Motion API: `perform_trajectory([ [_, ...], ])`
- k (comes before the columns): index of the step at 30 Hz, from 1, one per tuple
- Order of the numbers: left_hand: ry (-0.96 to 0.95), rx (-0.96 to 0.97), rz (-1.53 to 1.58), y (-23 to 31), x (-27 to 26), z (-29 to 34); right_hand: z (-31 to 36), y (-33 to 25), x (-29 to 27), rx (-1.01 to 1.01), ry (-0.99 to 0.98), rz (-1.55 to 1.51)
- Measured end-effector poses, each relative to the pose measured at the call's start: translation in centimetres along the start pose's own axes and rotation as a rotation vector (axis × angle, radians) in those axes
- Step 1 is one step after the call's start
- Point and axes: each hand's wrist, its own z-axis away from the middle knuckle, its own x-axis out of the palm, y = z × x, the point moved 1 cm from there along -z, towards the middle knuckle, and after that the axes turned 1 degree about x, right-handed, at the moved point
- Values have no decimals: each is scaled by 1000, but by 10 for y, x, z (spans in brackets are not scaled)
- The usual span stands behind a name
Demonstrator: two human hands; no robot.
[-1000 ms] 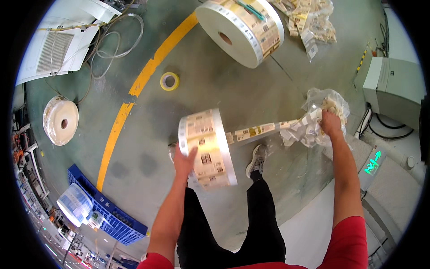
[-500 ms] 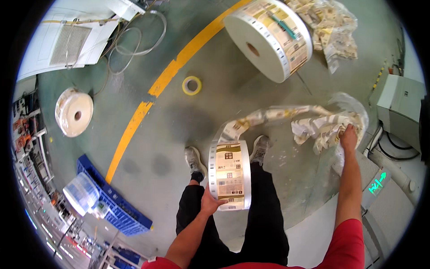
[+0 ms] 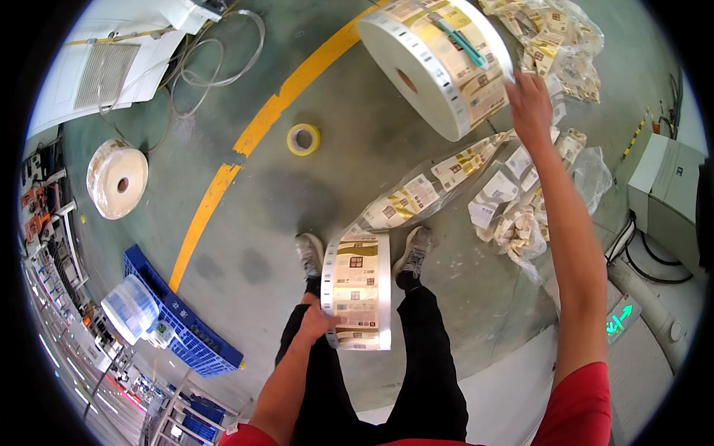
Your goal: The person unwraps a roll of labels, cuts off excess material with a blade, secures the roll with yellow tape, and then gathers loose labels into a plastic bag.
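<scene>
Small roll (image 3: 361,297): in the head view it stands on its edge between the person's shoes, printed face up toward the camera; whether it bears on the floor (image 3: 297,201) or hangs from the hand cannot be told.
Left hand (image 3: 316,323): wrapped over the left rim of the small roll, thumb across the printed face, fingers partly hidden; it appears to be the only hand steadying the roll.
Film strip (image 3: 416,195): runs off the far end of the small roll, slopes up to the right and narrows into a twist near the right wrist.
Right hand (image 3: 532,111): fingers curled beside the right edge of the large roll (image 3: 442,74); the fingertips are hidden, so I cannot tell whether it grips the strip.
Twist risk: a hard pull there could crease or tear the film, because the load would fall on the narrow part.
Tipping risk: the small roll could lean over or turn loose if the strip tugs sideways against a one-handed hold.
Scrap heap (image 3: 520,223): loose film lies just below the right forearm; the strip could snag in it if the two cross.
Green tool (image 3: 462,44): lies on the curved top of the large roll near the right hand; a knock could send it sliding off.
</scene>
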Motion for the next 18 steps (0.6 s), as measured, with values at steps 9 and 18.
perform_trajectory([
  [9,-32,156,-43,64,9,-164,-85,-43,26,111,-179,50],
  [18,137,218,74,81,3,-251,139,-172,-13,672,-613,-688],
])
